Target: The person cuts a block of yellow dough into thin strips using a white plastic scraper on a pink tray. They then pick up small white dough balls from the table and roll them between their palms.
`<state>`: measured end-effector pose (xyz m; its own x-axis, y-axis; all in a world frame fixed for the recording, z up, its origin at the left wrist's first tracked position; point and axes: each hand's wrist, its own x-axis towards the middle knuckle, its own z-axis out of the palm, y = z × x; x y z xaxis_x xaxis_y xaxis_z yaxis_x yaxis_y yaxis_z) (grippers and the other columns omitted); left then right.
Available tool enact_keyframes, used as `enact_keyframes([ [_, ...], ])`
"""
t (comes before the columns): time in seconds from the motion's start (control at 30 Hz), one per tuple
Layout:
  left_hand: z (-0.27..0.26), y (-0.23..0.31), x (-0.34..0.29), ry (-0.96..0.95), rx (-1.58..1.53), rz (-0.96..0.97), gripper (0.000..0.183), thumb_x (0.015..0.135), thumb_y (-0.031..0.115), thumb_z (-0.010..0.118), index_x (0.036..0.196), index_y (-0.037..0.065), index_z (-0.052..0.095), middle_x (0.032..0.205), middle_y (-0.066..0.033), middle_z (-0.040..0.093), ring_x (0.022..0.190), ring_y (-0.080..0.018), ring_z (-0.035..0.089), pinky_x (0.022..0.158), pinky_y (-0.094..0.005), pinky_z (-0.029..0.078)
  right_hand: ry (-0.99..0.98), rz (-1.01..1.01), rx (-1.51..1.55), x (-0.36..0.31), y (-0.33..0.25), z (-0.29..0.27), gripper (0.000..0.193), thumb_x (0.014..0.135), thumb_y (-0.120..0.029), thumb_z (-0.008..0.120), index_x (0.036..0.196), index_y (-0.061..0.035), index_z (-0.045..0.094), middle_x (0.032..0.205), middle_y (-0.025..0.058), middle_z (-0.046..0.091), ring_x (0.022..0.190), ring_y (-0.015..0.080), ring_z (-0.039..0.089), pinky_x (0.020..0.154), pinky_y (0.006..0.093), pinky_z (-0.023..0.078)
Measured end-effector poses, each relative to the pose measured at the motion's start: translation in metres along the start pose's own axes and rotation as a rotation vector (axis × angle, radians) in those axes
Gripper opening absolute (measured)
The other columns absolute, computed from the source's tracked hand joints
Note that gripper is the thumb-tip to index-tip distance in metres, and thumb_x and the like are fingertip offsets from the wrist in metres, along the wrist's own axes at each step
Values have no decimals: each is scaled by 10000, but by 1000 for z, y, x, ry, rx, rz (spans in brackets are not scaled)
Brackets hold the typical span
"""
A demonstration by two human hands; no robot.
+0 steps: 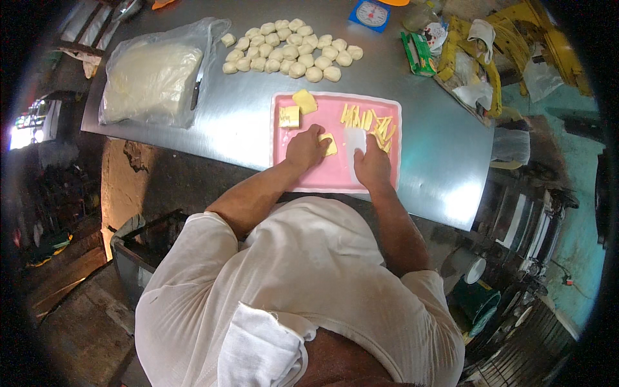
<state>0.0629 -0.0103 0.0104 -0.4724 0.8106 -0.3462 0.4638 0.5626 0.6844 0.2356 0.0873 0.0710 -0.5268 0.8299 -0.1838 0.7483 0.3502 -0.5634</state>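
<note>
A pink tray [296,173] with a white rim lies on the metal table in front of me. My left hand [306,148] is closed at a yellow cheese slice [331,145] on the tray, its fingertips on the slice's edge. In my right hand [373,166] is a pale, flat, broad scraper [355,142]; the fingers wrap its near end, so its grip is hidden. Beyond that hand lie several cut cheese strips [356,117], with more bunched at the right. A cheese block [289,117] and a loose flat piece [304,101] sit at the tray's far left.
Several dough balls [290,48] cover the far middle of the metal table [238,116]. At left lies a plastic-wrapped pale slab [151,80] beside a dark-handled knife [196,95]. A blue scale [369,14], a green box [419,53] and yellow machinery [464,61] stand at the far right.
</note>
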Motion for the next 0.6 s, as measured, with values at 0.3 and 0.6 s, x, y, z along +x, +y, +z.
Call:
enact_keyframes([
  [0.3,7,-11,1,7,-128,-25,430,955,361,670,1258,58,630,978,-180,747,933,-373,728,828,-489,564,44,-82,39,-4,10,-3,372,933,-160,658,1257,-26,532,991,281,710,943,498,685,814,563,548],
  [0.6,-1,4,2,-3,36,-54,448,939,425,698,1227,87,636,982,-163,748,936,-356,728,818,-478,560,-168,-97,-26,3,-23,9,336,947,-160,620,1224,-11,499,962,293,694,924,497,683,811,609,525],
])
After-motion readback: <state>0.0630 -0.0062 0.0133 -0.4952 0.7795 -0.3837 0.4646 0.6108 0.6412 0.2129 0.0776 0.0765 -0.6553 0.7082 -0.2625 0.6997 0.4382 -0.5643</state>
